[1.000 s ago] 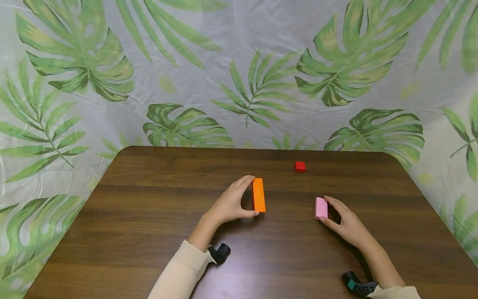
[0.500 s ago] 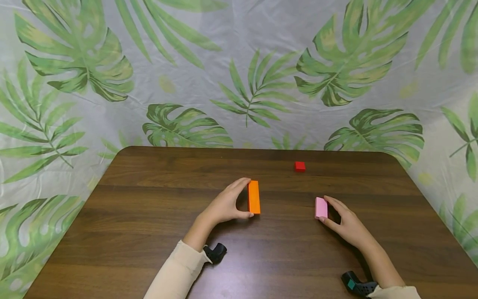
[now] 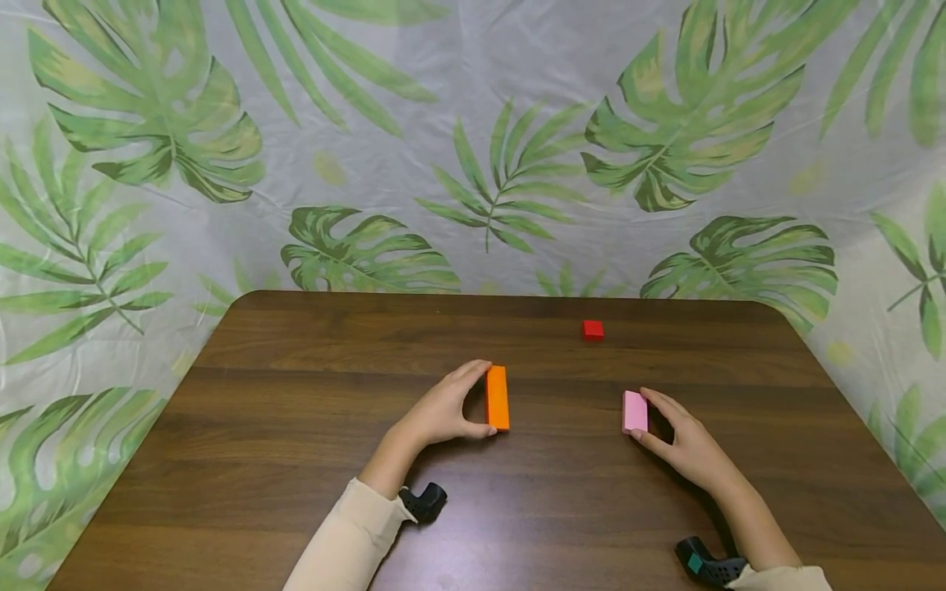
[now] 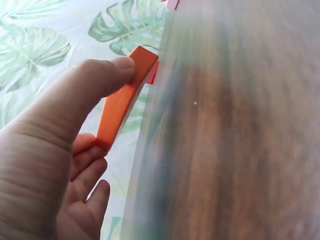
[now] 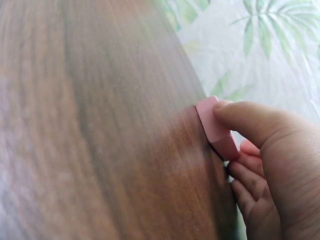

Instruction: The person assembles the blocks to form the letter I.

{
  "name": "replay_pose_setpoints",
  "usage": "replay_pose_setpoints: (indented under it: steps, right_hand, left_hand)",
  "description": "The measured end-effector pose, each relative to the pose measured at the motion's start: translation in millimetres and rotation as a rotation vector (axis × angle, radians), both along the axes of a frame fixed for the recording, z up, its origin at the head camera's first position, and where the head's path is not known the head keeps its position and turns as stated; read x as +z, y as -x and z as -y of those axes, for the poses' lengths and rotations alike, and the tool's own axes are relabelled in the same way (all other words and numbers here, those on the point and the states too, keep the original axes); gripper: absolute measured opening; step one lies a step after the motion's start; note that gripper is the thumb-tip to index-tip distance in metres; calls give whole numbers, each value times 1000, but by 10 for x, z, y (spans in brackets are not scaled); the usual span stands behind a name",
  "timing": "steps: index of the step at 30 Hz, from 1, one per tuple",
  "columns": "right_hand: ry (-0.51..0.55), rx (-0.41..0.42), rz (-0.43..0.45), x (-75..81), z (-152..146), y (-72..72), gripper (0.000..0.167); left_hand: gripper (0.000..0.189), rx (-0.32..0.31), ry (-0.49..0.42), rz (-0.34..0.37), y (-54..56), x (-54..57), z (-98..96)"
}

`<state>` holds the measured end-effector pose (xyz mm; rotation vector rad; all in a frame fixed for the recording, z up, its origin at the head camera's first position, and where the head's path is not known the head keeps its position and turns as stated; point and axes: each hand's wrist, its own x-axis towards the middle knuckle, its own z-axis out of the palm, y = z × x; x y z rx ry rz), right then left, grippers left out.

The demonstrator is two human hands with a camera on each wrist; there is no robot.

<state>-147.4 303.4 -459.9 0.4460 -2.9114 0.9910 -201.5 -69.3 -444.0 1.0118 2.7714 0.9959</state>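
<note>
We have the orange rectangular block (image 3: 498, 399) mid-table, long side front to back; can't tell whether it touches the surface. Left hand (image 3: 443, 408) clamps its two ends, thumb near, fingertips far. Pink block (image 3: 635, 412) sits to the right, well apart; right hand (image 3: 687, 439) pinches it the same way, thumb near. Beyond both, we see a small red block (image 3: 593, 330) by the far edge. Dark brown wood-grain table (image 3: 296, 427), far corners rounded, glare toward the front. Behind it, we get wrinkled pale cloth (image 3: 532, 57) printed with green leaves.
</note>
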Motion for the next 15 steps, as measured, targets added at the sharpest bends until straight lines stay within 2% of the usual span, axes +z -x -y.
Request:
replay_pose_setpoints:
  steps: [7,15]
  right_hand:
    - [-2,1,-11,-6,5,5,70]
    - [-3,2,-10,0,1,5,70]
  left_hand:
    - [91,7,21,52,-5,-26,25]
    - [90,4,22,67,0,-47,27]
